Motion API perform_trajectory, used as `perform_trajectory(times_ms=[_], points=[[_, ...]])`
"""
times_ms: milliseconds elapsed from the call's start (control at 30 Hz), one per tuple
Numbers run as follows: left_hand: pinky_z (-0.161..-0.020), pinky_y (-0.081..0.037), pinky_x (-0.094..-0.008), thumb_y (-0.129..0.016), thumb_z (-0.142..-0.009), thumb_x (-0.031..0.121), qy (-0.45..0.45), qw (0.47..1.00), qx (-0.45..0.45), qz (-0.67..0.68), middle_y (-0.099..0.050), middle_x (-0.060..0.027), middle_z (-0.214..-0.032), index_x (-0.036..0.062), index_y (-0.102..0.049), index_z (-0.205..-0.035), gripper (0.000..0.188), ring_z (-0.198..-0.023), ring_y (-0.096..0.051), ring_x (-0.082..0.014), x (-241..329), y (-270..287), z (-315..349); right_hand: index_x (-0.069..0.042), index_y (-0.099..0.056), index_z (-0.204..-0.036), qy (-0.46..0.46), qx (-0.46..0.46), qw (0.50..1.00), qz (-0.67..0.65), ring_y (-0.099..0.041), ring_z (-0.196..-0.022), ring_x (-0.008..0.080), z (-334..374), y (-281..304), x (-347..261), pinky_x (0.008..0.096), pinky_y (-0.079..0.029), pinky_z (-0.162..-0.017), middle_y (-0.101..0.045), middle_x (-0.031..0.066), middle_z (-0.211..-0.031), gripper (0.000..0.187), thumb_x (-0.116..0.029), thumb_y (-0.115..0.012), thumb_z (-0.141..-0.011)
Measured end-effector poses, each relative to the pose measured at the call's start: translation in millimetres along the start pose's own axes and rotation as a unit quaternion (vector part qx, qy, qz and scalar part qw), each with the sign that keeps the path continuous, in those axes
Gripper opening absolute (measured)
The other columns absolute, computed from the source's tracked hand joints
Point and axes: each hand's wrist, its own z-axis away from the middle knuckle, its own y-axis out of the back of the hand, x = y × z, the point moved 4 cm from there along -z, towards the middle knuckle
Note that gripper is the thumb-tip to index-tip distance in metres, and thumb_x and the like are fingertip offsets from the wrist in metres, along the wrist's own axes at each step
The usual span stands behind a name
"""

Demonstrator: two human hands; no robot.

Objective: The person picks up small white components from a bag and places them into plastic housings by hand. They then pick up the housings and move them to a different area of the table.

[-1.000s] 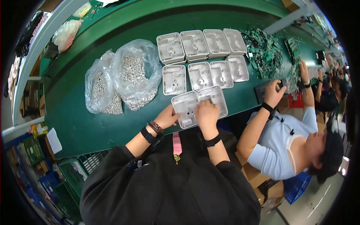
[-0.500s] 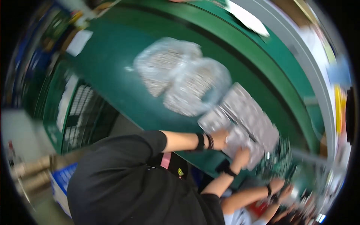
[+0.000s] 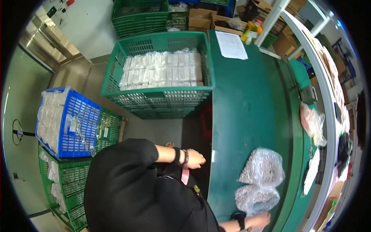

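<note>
My left hand (image 3: 195, 159), with bands at the wrist, hangs beside the near-left edge of the green worktable (image 3: 232, 127). Its fingers are loosely curled, and nothing shows in them. Low on the table, my right hand (image 3: 259, 220) is closed beside the lower of two clear plastic bags; whether it grips anything is hidden. That lower bag (image 3: 257, 199) and the upper bag (image 3: 262, 168) lie against each other, both filled with many small greyish pieces. A black band circles my right wrist.
A green crate (image 3: 154, 91) of wrapped white packs stands left of the table. Further left are a blue crate (image 3: 83, 120) and a green crate (image 3: 77, 189). A paper sheet (image 3: 231, 45) lies at the table's far end. A grey rail (image 3: 326, 77) runs along the right.
The view has swung left. Both hands have come off the silvery-grey packs, which are out of view now, as are the other person's hands. My hands are now wide apart.
</note>
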Motion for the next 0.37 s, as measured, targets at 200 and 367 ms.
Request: perform_trajectory(times_ms=[200, 367], points=[[-0.065, -0.046, -0.0408, -0.053, -0.077, 0.021, 0.113, 0.951, 0.278, 0.074, -0.059, -0.0113, -0.075, 0.008, -0.058, -0.081, 0.014, -0.072, -0.058, -0.0312, -132.6, 108.9, 104.1, -0.004, -0.064, -0.087, 0.303, 0.09, 0.913, -0.258, -0.055, -0.085, 0.0276, 44.6, 3.2, -307.1, 0.0372, -0.044, -0.077, -0.059, 0.0116, -0.094, 0.014, -0.014, -0.057, -0.08], [-0.065, -0.046, -0.0372, -0.057, -0.076, 0.012, 0.183, 0.812, 0.543, 0.11, -0.059, -0.0106, -0.078, 0.0047, -0.056, -0.079, 0.008, -0.075, -0.058, -0.0263, -190.1, 172.4, 152.6, -0.006, -0.064, -0.082, 0.509, -0.001, 0.793, -0.335, -0.055, -0.086, 0.0274, 132.9, -17.5, -487.9, 0.0387, -0.043, -0.079, -0.061, 0.0112, -0.084, 0.007, -0.009, -0.06, -0.076]])
